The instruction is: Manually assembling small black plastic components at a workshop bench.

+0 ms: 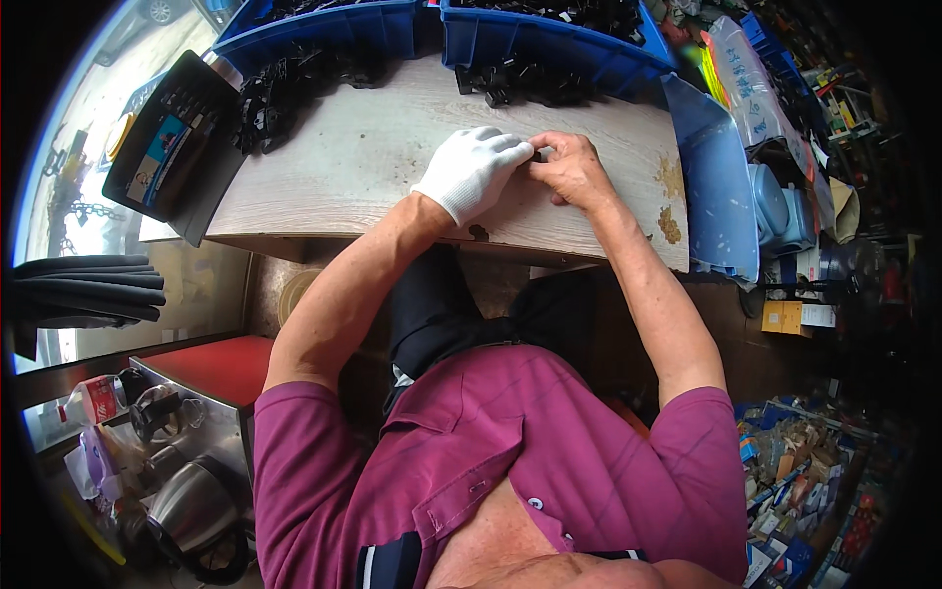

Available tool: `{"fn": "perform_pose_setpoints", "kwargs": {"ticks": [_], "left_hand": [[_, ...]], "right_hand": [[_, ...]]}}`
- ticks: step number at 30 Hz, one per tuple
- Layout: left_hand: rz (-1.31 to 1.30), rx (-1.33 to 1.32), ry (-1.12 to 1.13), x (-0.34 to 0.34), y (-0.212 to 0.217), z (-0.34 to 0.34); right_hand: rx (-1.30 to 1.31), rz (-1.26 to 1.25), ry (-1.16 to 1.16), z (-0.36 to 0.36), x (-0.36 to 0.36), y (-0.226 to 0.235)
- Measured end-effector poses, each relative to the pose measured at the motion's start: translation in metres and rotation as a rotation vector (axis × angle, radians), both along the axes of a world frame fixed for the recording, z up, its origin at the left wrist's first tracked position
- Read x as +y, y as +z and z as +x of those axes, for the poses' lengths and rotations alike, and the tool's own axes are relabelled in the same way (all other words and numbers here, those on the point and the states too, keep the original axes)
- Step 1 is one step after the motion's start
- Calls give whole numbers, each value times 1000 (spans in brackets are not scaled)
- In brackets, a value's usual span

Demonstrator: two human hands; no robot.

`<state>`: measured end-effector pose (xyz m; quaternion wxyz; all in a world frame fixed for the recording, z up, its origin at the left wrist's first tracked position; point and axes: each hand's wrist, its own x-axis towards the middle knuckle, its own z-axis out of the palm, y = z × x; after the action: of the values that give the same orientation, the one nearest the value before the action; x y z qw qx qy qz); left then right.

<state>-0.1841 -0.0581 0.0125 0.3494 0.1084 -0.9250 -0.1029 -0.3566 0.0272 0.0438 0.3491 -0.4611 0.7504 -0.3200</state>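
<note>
My left hand (473, 169), in a white knit glove, and my bare right hand (569, 169) meet on the pale wooden table (363, 157). Between their fingertips they pinch a small dark part (542, 154), mostly hidden by the fingers. Both hands rest near the table's front edge. A pile of black plastic clips (525, 83) lies just beyond the hands, and a second pile (280, 93) lies at the far left of the table.
Two blue bins (549, 44) (324, 25) with more black parts stand along the table's far edge. A black tray (172, 147) overhangs the left end. Blue plastic sheets (721, 187) lean at the right. A red-topped metal stand (211, 378) and kettles (191, 510) sit lower left.
</note>
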Motion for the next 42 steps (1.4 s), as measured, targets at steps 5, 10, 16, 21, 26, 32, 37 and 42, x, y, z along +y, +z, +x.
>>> {"fn": "perform_pose_setpoints", "kwargs": {"ticks": [5, 10, 16, 21, 26, 32, 37, 42], "left_hand": [[-28, -51, 32, 4, -1, 4], [21, 233, 219, -1, 6, 13], [-118, -33, 920, -112, 8, 76], [-231, -210, 858, -142, -4, 90], [-291, -40, 738, -136, -9, 92], [-156, 165, 663, -106, 1, 87], [328, 340, 458, -68, -3, 71], [167, 196, 454, -46, -1, 71]], "right_hand": [[-8, -9, -20, 2, 0, 1], [-123, -33, -110, -3, 7, 2], [-442, -174, -244, -19, 25, 2], [-492, -269, -491, -51, 26, 4], [-449, -450, -934, -117, 28, -3], [-346, -430, -924, -134, 26, -10], [-315, -325, -717, -97, -6, 3], [-216, -293, -611, -89, -34, -1]]}}
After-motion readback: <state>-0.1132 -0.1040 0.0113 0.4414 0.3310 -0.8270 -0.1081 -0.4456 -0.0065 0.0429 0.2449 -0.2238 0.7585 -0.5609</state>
